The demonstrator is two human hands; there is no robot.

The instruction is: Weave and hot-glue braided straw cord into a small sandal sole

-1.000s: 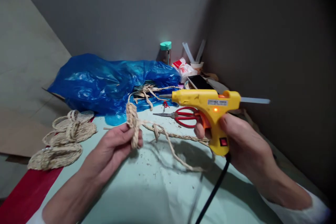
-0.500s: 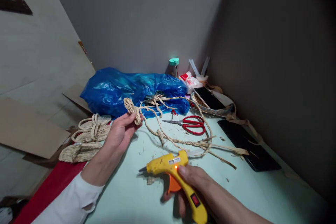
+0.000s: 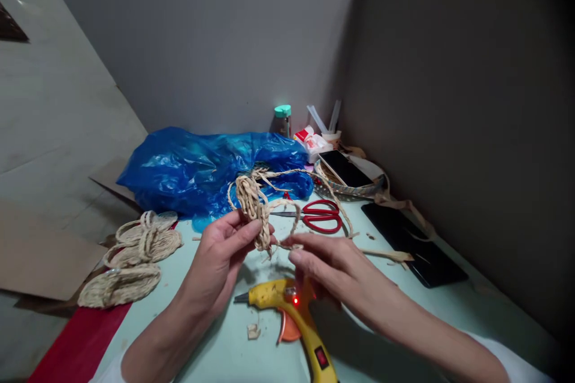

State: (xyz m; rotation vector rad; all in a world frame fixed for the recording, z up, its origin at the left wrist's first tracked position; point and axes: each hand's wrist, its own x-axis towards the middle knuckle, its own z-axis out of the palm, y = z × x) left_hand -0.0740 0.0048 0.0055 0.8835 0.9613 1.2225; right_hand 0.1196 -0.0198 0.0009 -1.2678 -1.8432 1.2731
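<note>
While the left hand pinches the braided straw bundle above the table, a slack grip could let its plaits spring apart. At the bundle's six o'clock lies the yellow glue gun, red lamp lit; a dipping hand could touch its possibly hot tip. At four o'clock, the right hand seems to pinch the cord thumb-to-finger; tugging could distort it, or snag the scissors at three.

Glue gun before scissors; bag behind; sandals left; phone on basket, right.
</note>
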